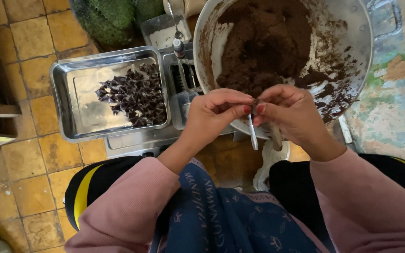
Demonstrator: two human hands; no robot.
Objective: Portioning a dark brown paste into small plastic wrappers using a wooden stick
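Left hand [214, 115] pinches thin white spoon [253, 133]; right hand [291, 112] pinches small dark piece; grainy brown paste in round metal bowl [357, 42].

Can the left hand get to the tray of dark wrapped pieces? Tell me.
Probably yes: the tray lies open just beside the left hand with nothing between, though its fingers are pinching a small piece together with the right hand.

Silver steel tray [62, 100] holding dark purple-brown wrapped pieces [134, 96]. Big silver bowl [359, 42], brown paste [263, 42] inside. Red fingernails on both hands. Pink sleeves [127, 211], navy patterned cloth [221, 220]. Yellow-ochre floor tiles [24, 42]. White spoon [253, 133].
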